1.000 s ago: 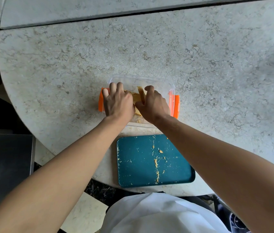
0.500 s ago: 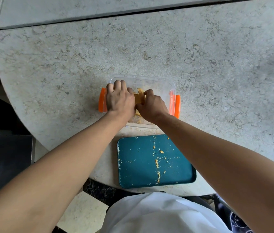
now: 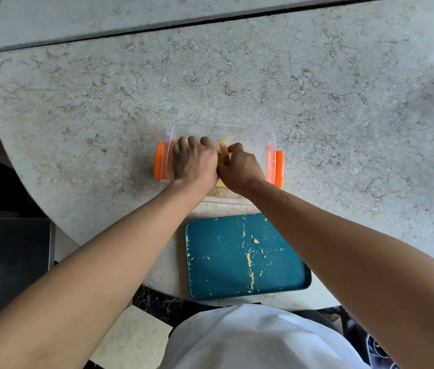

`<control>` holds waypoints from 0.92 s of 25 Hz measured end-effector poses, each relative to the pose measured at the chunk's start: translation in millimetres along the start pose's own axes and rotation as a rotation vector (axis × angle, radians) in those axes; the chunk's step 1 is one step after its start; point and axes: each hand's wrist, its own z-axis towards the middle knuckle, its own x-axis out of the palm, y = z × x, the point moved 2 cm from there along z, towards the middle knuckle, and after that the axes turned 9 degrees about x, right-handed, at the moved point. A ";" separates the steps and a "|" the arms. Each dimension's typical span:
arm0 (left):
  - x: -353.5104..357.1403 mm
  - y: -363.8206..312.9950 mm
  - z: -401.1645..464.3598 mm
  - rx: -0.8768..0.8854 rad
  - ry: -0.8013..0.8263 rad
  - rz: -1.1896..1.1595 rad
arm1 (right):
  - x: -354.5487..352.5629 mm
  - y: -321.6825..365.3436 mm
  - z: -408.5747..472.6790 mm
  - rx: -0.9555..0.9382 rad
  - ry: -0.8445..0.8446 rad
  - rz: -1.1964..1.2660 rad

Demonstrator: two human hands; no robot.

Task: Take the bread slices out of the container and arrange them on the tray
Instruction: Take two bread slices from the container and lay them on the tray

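A clear plastic container (image 3: pixel 261 134) with orange side clips sits on the stone table. Both my hands are inside it. My left hand (image 3: pixel 194 161) and my right hand (image 3: pixel 239 169) press together around golden bread slices (image 3: pixel 223 153), of which only a standing edge shows between the fingers. The rest of the bread is hidden under my hands. Nearer to me lies a teal rectangular tray (image 3: pixel 221 265), bare except for scattered crumbs.
The round marble table (image 3: pixel 317 102) spreads wide behind and to both sides of the container. Its curved edge runs close to the tray's front. A dark cabinet (image 3: pixel 8 262) stands low on the left, and tiled floor shows below.
My hands have drawn closer together around the bread inside the container. The container and the tray have kept their places.
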 end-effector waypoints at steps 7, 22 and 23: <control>3.8 4.2 -6.0 -0.213 -0.182 -0.634 | -4.0 0.4 -1.4 0.022 -0.009 0.011; -25.4 24.0 -34.2 -0.420 -0.270 -1.196 | -48.9 13.6 -56.1 -0.202 -0.306 -0.046; -34.8 29.5 -48.1 -0.406 -0.327 -1.298 | -59.1 9.4 -67.4 -0.245 -0.321 0.038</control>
